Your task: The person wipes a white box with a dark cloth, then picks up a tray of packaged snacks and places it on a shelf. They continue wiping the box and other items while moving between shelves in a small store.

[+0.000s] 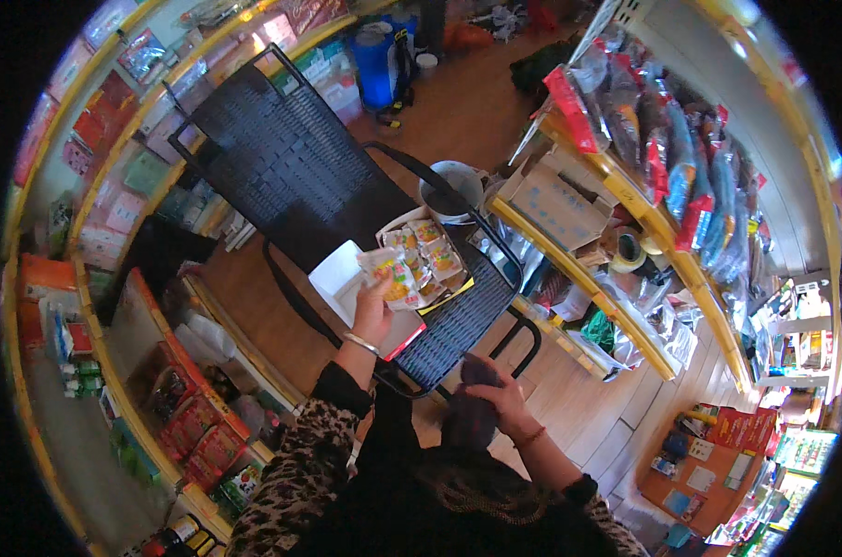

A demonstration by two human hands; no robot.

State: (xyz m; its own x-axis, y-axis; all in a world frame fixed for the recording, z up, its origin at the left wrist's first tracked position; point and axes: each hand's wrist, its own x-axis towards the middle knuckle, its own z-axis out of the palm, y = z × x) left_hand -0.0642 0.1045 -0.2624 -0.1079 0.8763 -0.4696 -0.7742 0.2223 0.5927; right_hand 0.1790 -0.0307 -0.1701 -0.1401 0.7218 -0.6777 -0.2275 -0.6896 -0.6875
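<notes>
My left hand (pixel 374 313) holds a small printed plastic packet (pixel 393 278) above a black woven lounge chair (pixel 435 355). Right beside the packet, an open cardboard box (pixel 467 287) full of similar packets rests on the chair. A white open box (pixel 334 271) with a red edge lies under and to the left of my left hand. Near the chair's front end, my right hand (pixel 504 400) grips a dark cloth (pixel 473 418); what the cloth is exactly cannot be told.
Shelves (pixel 274 379) of packaged goods curve along the left. On the right, yellow-edged shelves (pixel 581 278) hold a cardboard carton (pixel 556 202), tape rolls and bagged goods. A bucket (pixel 455 184) stands beside the chair, and a blue container (pixel 373 69) stands beyond it.
</notes>
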